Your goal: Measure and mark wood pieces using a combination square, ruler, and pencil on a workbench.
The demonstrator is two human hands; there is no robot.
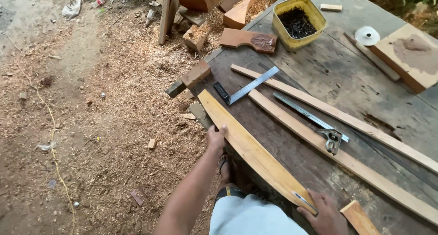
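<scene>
1. Two hands were in view: the left hand (216,138) and the right hand (325,213).
2. One curved yellow plank (248,148) lay on the tabletop (328,75).
3. Two long thin wooden strips (319,107) crossed it.
4. One try square (246,86) and one combination square (315,118) lay there.
5. One yellow tub of nails (297,21) stood there.
6. One white disc (367,35) lay there.

A crumpled pale wrapper (71,7) and a small red-and-white packet (100,1) lie on the dirt, far left.

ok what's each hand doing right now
left hand: closed on the edge of the long pale tapered wooden board
right hand: resting on the board's near end, holding a thin pen
</scene>
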